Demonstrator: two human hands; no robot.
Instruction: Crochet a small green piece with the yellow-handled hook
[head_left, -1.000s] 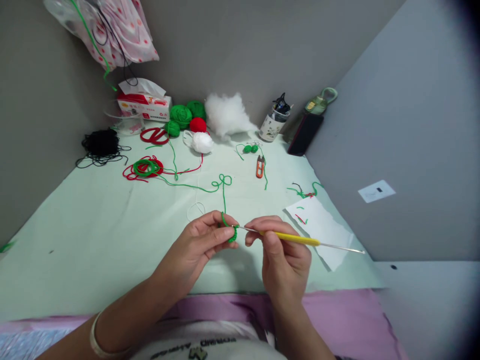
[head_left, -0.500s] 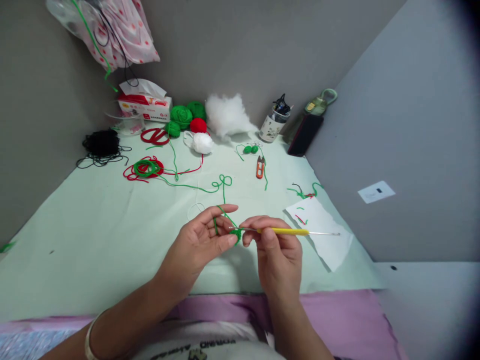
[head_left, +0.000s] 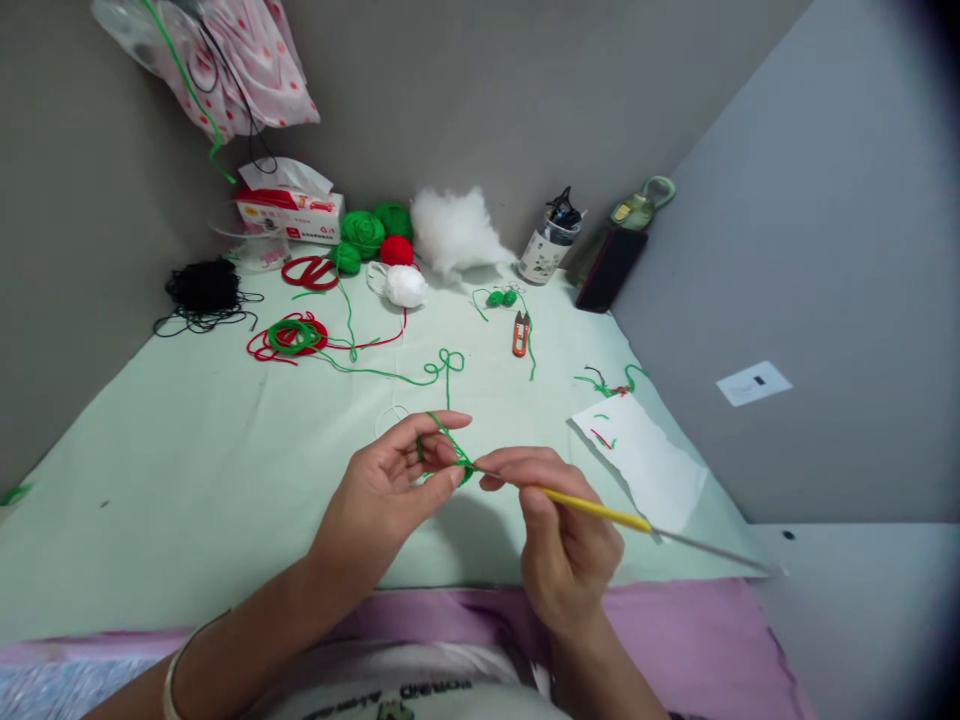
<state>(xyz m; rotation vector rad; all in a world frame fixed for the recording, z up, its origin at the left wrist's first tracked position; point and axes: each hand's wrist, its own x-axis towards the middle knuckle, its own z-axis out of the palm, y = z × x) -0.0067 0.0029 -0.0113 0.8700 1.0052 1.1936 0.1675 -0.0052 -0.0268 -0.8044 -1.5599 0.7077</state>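
My left hand (head_left: 390, 490) pinches a small green crochet piece (head_left: 466, 474) between thumb and fingers, and green yarn (head_left: 448, 385) runs over its raised index finger. In my right hand (head_left: 566, 535) is a crochet hook (head_left: 600, 510) with a yellow grip, held like a pen. The hook's tip meets the green piece at my left fingertips; whether a loop sits on it is too small to tell. Its other metal end slants down to the right. From the index finger the green yarn leads back across the table to a loose green coil (head_left: 292, 337).
Behind my hands lie orange thread snips (head_left: 520, 335), two small green pieces (head_left: 501, 299), red-handled scissors (head_left: 310, 272), a white yarn ball (head_left: 405, 286), black yarn (head_left: 202, 290) and white stuffing (head_left: 457, 230). A paper sheet (head_left: 652, 480) with yarn scraps is at right, beneath the hook's shaft.
My right hand has turned, so the hook went from nearly level to slanting down right. Its tip stays by the green piece, and my left hand has shifted slightly left.
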